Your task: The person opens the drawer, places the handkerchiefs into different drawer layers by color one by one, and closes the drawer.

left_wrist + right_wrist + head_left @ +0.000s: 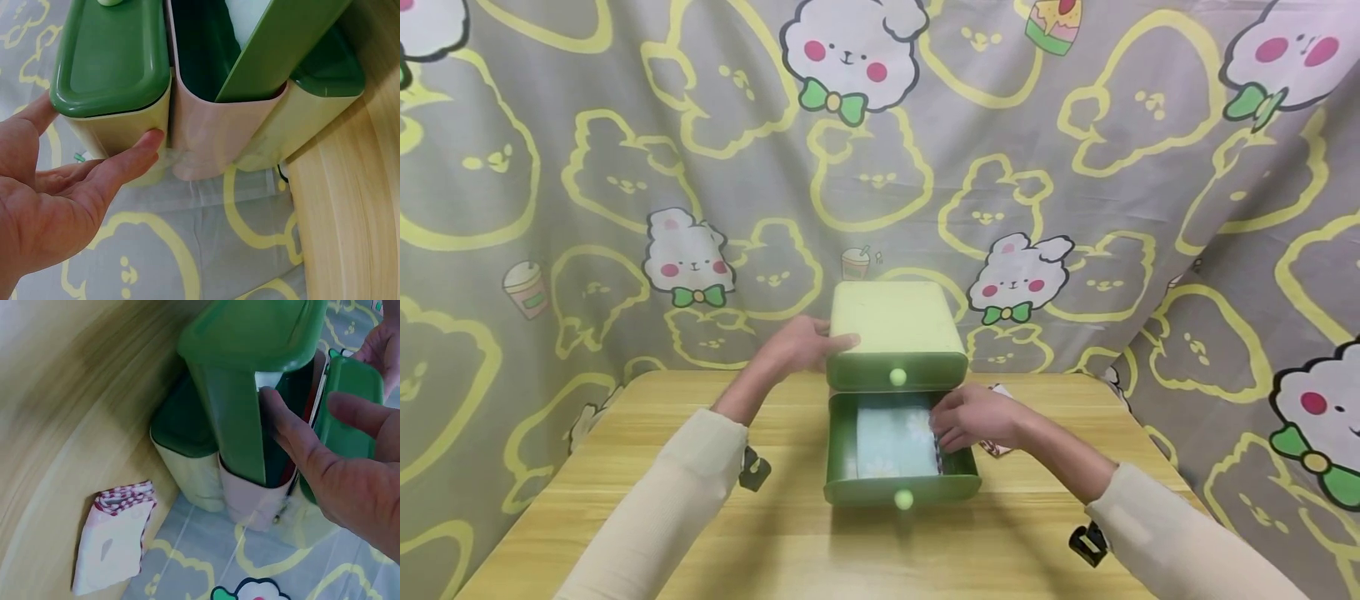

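A small cream and green drawer unit (895,317) stands on the table with its middle drawer (903,492) pulled out. A light blue folded cloth (891,442) with white flowers lies inside, beside a narrow strip of dark-and-white edging. My left hand (805,343) rests over the unit's upper left edge, thumb on top and other fingers against the side. My right hand (977,417) reaches over the drawer's right wall, its fingers at the cloth's right edge. In the right wrist view, thumb and forefinger stand apart, with some fingertips hidden behind the drawer wall.
A white folded cloth with red checked edging (115,540) lies on the wooden table (1052,467), right of the unit. The closed bottom drawer (187,419) sits beneath the open one. A patterned curtain (880,192) hangs close behind the table.
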Motion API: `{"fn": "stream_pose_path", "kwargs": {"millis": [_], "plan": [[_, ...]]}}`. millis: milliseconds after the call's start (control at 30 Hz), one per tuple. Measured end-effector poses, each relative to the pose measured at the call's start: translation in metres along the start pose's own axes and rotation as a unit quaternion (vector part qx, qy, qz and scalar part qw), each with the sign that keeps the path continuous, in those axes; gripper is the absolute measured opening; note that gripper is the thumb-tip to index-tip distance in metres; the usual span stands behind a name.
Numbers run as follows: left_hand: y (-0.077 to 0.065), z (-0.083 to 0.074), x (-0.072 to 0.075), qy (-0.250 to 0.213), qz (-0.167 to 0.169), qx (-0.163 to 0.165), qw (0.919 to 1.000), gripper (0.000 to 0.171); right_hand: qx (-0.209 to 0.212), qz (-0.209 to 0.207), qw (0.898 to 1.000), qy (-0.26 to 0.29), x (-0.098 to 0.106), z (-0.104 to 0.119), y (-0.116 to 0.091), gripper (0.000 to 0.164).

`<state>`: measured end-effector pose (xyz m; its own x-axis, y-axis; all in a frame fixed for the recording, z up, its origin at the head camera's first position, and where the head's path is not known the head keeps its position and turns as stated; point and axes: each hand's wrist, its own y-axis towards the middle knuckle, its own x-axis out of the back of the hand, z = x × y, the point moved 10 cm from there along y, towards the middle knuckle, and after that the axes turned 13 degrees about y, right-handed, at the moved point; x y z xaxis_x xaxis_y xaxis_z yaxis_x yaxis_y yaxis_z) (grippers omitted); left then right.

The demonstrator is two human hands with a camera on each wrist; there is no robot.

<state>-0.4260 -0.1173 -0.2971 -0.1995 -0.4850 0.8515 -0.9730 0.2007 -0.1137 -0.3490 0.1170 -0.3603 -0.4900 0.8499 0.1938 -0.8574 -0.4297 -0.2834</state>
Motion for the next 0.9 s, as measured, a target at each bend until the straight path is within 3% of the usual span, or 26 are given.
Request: {"fn": "stream_pose_path", "kwargs": {"millis": [267, 533, 700, 900], "plan": [[-0.001, 0.000, 0.001, 0.002, -0.001, -0.003, 1.0000, 0.091, 0.035, 0.031, 0.999, -0.022, -0.020, 0.013, -0.014, 0.034], [-0.002, -0.001, 0.001, 0.002, -0.003, -0.006, 1.0000, 0.091, 0.049, 0.031, 0.998, -0.023, -0.028, 0.022, -0.021, 0.037], [-0.003, -0.002, 0.002, 0.004, -0.004, -0.005, 1.0000, 0.092, 0.057, 0.046, 0.997, 0.012, -0.037, 0.026, -0.028, 0.041], [-0.003, -0.002, 0.001, 0.003, -0.004, -0.005, 1.0000, 0.091, 0.048, 0.084, 0.990, 0.101, -0.055, 0.025, -0.035, 0.042]]}}
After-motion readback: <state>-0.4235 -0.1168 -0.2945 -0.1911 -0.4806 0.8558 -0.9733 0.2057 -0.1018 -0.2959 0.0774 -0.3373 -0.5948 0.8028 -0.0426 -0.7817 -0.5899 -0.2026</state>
